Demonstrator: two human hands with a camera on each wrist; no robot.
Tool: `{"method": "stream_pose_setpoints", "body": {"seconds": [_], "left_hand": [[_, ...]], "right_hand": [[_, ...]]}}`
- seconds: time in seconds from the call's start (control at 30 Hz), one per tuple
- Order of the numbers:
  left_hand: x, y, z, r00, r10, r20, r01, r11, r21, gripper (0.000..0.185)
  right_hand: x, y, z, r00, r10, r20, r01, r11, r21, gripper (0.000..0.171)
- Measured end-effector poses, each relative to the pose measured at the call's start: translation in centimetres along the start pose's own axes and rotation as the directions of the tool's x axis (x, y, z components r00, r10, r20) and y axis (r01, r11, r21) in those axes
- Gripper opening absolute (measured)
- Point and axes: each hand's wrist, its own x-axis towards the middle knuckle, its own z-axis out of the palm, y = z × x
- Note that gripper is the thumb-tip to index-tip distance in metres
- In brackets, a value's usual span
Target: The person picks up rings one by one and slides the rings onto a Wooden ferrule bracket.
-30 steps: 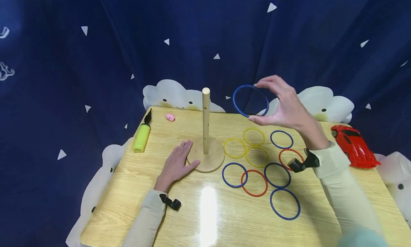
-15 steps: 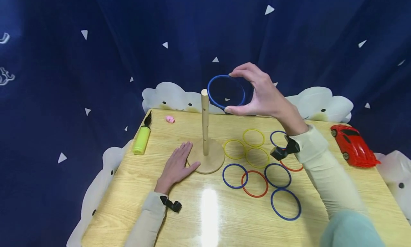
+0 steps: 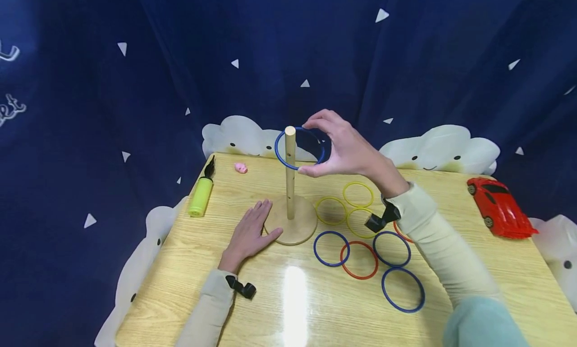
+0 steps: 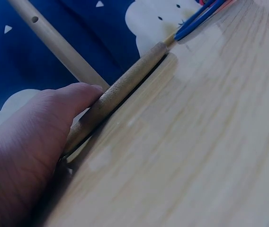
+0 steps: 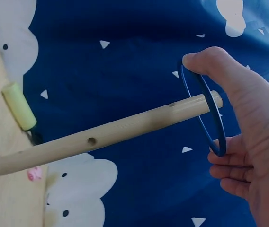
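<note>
A blue ring is pinched at its edge between the thumb and fingers of my right hand. It encircles the upper end of a wooden post, just below the tip, as the right wrist view also shows with the ring round the post. My left hand lies flat with straight fingers at the left side of the round wooden base. In the left wrist view the thumb rests on the base's rim.
Several rings lie right of the base, among them a yellow ring, a red ring and a blue ring. A red toy car sits far right. At left are a yellow-green pump and a pink pig toy.
My right hand has carried the blue ring leftward, from the right of the post, then lowered it over the post's top. The left hand has stayed at the base.
</note>
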Motion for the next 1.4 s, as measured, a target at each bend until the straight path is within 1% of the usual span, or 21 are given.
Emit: {"method": "stream_pose_setpoints", "body": {"seconds": [0.23, 0.4, 0.5, 0.67, 0.8, 0.93, 1.1, 1.3, 1.4], "left_hand": [[0.0, -0.1, 0.2, 1.000, 0.010, -0.015, -0.010, 1.000, 0.002, 0.095], [0.2, -0.1, 0.1, 1.000, 0.012, -0.013, -0.012, 1.000, 0.011, 0.095], [0.2, -0.1, 0.0, 1.000, 0.013, -0.012, -0.013, 1.000, 0.011, 0.095], [0.2, 0.0, -0.1, 1.000, 0.012, -0.018, -0.012, 1.000, 0.016, 0.097], [0.2, -0.1, -0.1, 0.999, 0.018, -0.027, -0.017, 1.000, 0.021, 0.099], [0.3, -0.1, -0.1, 1.000, 0.010, -0.021, -0.009, 1.000, 0.027, 0.101], [0.2, -0.1, 0.0, 1.000, 0.009, -0.022, -0.009, 1.000, 0.027, 0.102], [-0.1, 0.0, 0.0, 1.000, 0.010, -0.018, -0.009, 1.000, 0.021, 0.105], [0.0, -0.1, 0.0, 0.999, 0.024, -0.029, -0.023, 1.000, 0.021, 0.107]], "right_hand": [[-0.9, 0.4, 1.7, 0.999, 0.021, 0.039, -0.021, 1.000, -0.004, 0.086], [-1.6, 1.0, 3.3, 0.998, 0.037, 0.049, -0.037, 0.999, -0.011, 0.085], [-2.1, 1.4, 4.4, 0.998, 0.038, 0.053, -0.037, 0.999, -0.019, 0.085], [-3.3, 2.1, 6.5, 0.997, 0.026, 0.066, -0.026, 1.000, -0.002, 0.088], [-4.4, 2.7, 8.1, 0.997, 0.029, 0.075, -0.029, 1.000, 0.005, 0.086], [-5.4, 3.3, 9.6, 0.995, 0.050, 0.091, -0.050, 0.999, -0.005, 0.085], [-6.9, 4.2, 11.6, 0.987, 0.097, 0.128, -0.093, 0.995, -0.034, 0.088], [-8.8, 5.3, 14.1, 0.985, 0.122, 0.120, -0.115, 0.992, -0.059, 0.088], [-9.4, 5.7, 15.0, 0.982, 0.138, 0.126, -0.131, 0.989, -0.066, 0.089]]}}
